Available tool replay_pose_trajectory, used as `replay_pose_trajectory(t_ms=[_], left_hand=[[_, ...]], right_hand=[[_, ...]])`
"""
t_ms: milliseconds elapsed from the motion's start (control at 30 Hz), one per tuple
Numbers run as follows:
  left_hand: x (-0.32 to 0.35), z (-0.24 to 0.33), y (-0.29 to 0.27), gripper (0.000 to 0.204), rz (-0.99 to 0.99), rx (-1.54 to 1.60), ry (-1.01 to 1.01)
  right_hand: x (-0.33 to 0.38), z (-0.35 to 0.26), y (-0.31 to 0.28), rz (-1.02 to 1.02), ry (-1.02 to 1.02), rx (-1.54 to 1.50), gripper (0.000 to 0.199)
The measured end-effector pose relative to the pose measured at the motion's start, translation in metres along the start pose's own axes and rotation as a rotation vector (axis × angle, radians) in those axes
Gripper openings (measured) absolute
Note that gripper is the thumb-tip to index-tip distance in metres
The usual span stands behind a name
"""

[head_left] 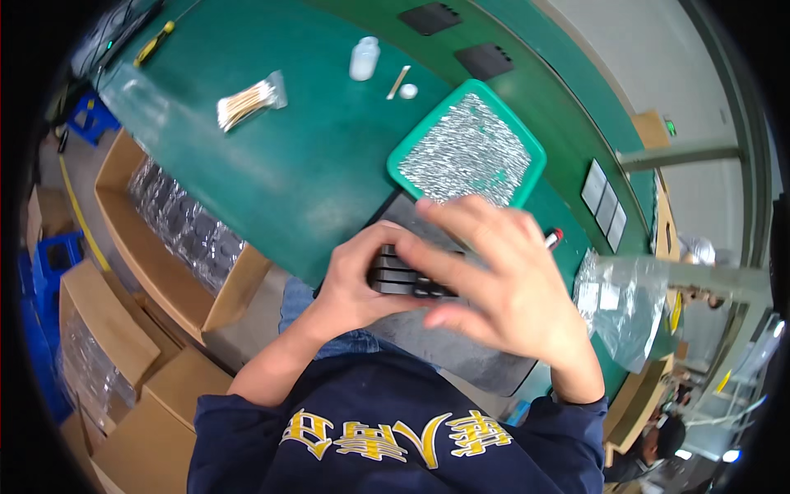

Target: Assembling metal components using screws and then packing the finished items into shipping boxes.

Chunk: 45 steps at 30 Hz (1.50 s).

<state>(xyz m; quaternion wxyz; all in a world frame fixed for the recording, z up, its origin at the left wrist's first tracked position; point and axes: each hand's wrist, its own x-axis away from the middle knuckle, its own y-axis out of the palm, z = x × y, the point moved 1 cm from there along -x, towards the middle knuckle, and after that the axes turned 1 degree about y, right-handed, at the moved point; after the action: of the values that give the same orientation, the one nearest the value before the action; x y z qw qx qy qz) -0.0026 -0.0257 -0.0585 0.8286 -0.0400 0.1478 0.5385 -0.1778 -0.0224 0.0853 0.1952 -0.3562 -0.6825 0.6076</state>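
Observation:
My left hand (350, 276) is wrapped round a black ribbed block (391, 278) with slots along its side, held in front of my chest. Over the block, my right hand (514, 276) reaches in with its fingers stretched and apart. Its index finger overlaps the block, and I cannot tell whether it touches. Part of the block is hidden by both hands. Below them lies a dark grey mat (469, 354). Just beyond my hands sits a green tray (536, 156) filled with many small silver metal pins (465, 156).
On the green table (304, 165) are a white bottle (364, 59), its small cap (408, 91), a cotton swab (398, 82), a bag of swabs (247, 103) and a yellow screwdriver (155, 44). Cardboard boxes (123, 181) stand left; a clear plastic bag (625, 309) lies right.

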Motion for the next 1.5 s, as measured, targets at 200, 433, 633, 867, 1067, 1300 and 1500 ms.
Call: replay_pose_trajectory(t_ms=[200, 433, 633, 867, 1067, 1300, 1500], left_hand=[[-0.033, 0.006, 0.006, 0.046, -0.31, 0.281, 0.573], [-0.037, 0.052, 0.063, 0.035, 0.137, 0.404, -0.133], [-0.084, 0.071, 0.076, 0.037, 0.102, 0.417, -0.255], [-0.106, 0.063, 0.053, 0.05, 0.369, 0.22, -0.029], [-0.054, 0.026, -0.013, 0.044, 0.257, -0.232, 0.129], [0.006, 0.006, -0.085, 0.022, 0.525, -0.555, 0.275], [0.088, -0.012, -0.21, 0.011, 1.079, -0.682, -0.066]], right_hand=[[0.065, -0.014, 0.014, 0.305, 0.361, -0.573, 0.06], [0.083, -0.007, 0.025, 0.253, 0.67, -0.86, 0.06], [0.054, 0.019, 0.027, 0.634, 0.663, -1.095, 0.049], [0.016, 0.115, 0.017, 0.765, 0.8, -1.164, 0.041], [0.0, 0.266, 0.022, 0.488, 1.12, 0.289, 0.035], [-0.068, 0.32, 0.075, 0.271, 0.982, 0.809, 0.02], [-0.091, 0.258, 0.064, 0.211, 0.731, 0.616, 0.031]])
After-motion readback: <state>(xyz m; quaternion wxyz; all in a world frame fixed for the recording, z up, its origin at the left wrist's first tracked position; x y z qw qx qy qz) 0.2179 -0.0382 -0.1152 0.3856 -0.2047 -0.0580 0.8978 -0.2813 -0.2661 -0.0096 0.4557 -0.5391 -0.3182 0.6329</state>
